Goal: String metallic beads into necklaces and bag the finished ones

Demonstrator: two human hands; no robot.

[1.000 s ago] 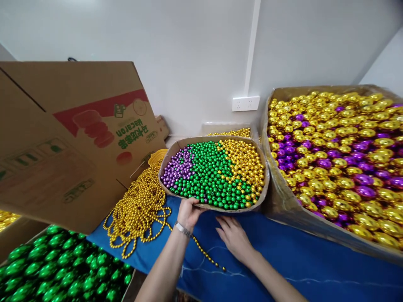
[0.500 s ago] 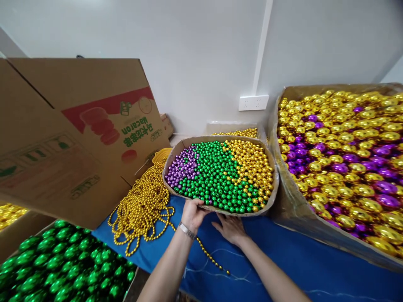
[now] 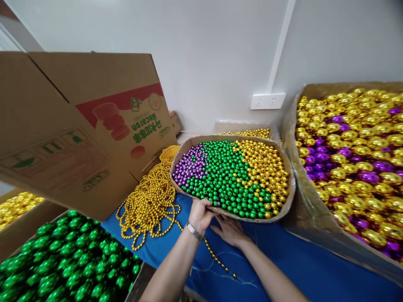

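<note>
Head camera view: a person's left hand (image 3: 200, 217) pinches the near rim of a shallow, rounded tray (image 3: 291, 184), thumb on top and fingers going underneath. The right hand (image 3: 232, 230) reaches palm down to the same edge; its fingertips are hidden below, so whether they grip cannot be told. The tray sits mid-table over a blue cloth (image 3: 302, 256), filled with loose shiny beads: purple (image 3: 190, 165) at left, green (image 3: 229, 176) in the middle, gold (image 3: 267, 161) at right. It is probably heavy for its size, with thin walls that may flex (they look like taped cardboard), and the slick beads would likely roll if it tipped. Opposite sides, with fingers beneath, seem the safest hold. Gold bead strands (image 3: 151, 197) lie to the left; a large bead-filled box (image 3: 310, 209) stands at right.
</note>
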